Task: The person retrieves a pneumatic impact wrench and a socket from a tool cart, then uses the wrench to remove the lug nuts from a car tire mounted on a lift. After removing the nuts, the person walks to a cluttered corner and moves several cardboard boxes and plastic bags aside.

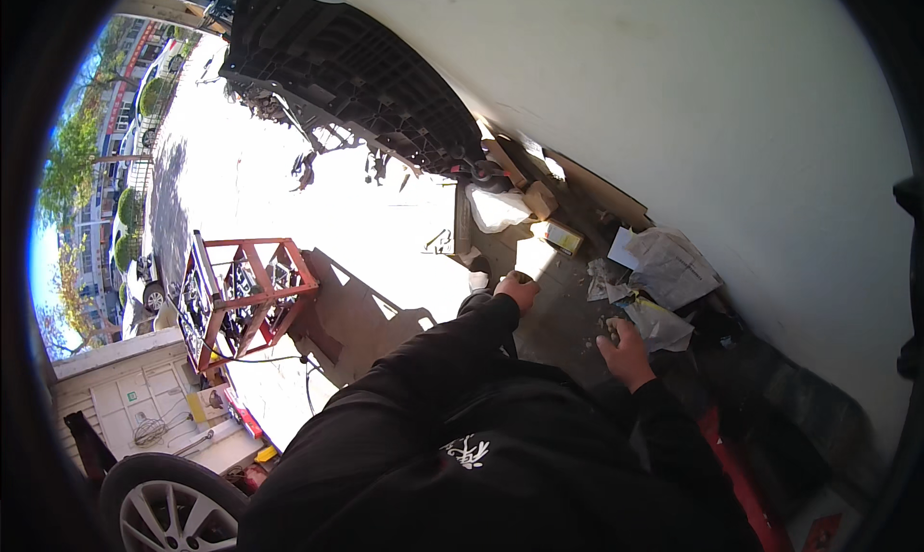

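Crouching low over the shaded concrete floor (563,321), we had both hands down among the litter by the white wall (674,90). Our left hand (518,290) rested near a small white object (478,281) at the edge of the sunlit patch; its fingers were curled under, though whether they gripped anything we could not tell. Our right hand (626,352) lay on the floor with the fingers bent around some small pale scraps (608,333), seemingly pinching them; the grip was partly hidden.

Just beyond the right hand sat crumpled paper (669,263) and a torn plastic wrapper (659,323), with a small cardboard box (558,234) and a white bag (499,208) farther along the wall. A black plastic grille panel (356,80) leaned there too. An orange metal rack (245,297) stood well apart in the sun.

Risk, as we judged it: the scraps were small and loosely held, so a slack pinch could scatter them back into the debris. They were too small and too hidden to give a long axis or heading.
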`<move>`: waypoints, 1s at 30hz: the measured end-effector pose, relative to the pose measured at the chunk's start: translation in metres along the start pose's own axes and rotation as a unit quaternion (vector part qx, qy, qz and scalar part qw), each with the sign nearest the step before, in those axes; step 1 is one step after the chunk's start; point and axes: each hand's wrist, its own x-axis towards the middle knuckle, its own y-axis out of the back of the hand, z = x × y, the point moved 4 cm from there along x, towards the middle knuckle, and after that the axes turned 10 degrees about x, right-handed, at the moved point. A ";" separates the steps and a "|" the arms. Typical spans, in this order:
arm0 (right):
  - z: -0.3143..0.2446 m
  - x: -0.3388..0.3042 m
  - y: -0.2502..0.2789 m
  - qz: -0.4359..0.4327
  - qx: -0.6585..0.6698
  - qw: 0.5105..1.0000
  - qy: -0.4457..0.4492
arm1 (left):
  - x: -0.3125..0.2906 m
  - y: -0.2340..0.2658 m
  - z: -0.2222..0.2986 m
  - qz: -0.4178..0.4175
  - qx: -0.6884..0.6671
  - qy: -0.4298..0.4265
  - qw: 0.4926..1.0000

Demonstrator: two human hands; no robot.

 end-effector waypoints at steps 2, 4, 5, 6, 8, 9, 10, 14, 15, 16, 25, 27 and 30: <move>-0.036 0.045 -0.072 -0.096 -0.035 0.995 -0.017 | 0.056 0.089 -0.062 0.096 -0.037 0.020 0.994; -0.058 0.099 -0.138 -0.168 -0.089 0.982 -0.011 | 0.108 0.173 -0.118 0.160 -0.059 0.049 0.984; -0.066 0.132 -0.168 -0.186 -0.132 0.973 0.023 | 0.132 0.204 -0.141 0.146 -0.076 0.091 0.982; -0.072 0.168 -0.201 -0.207 -0.173 0.962 0.055 | 0.154 0.228 -0.162 0.122 -0.189 0.113 0.968; -0.075 0.238 -0.256 -0.233 -0.231 0.942 0.069 | 0.181 0.250 -0.198 0.091 -0.324 0.192 0.922; -0.079 0.281 -0.288 -0.242 -0.259 0.931 0.086 | 0.198 0.256 -0.210 0.098 -0.352 0.210 0.907; -0.083 0.321 -0.313 -0.231 -0.284 0.923 0.113 | 0.212 0.256 -0.219 0.107 -0.381 0.228 0.890; -0.094 0.457 -0.422 -0.234 -0.349 0.896 0.146 | 0.258 0.226 -0.256 0.082 -0.506 0.278 0.812; -0.096 0.482 -0.447 -0.225 -0.351 0.895 0.160 | 0.270 0.219 -0.264 0.058 -0.550 0.290 0.781; -0.098 0.496 -0.464 -0.202 -0.325 0.902 0.202 | 0.281 0.215 -0.270 0.070 -0.522 0.273 0.805; -0.107 0.574 -0.546 -0.185 -0.360 0.904 0.140 | 0.357 0.189 -0.294 0.098 -0.667 0.305 0.672; -0.102 0.577 -0.555 -0.209 -0.423 0.877 0.092 | 0.375 0.189 -0.283 0.009 -0.767 0.241 0.595; -0.100 0.575 -0.566 -0.171 -0.436 0.875 0.119 | 0.392 0.196 -0.268 0.072 -0.795 0.252 0.548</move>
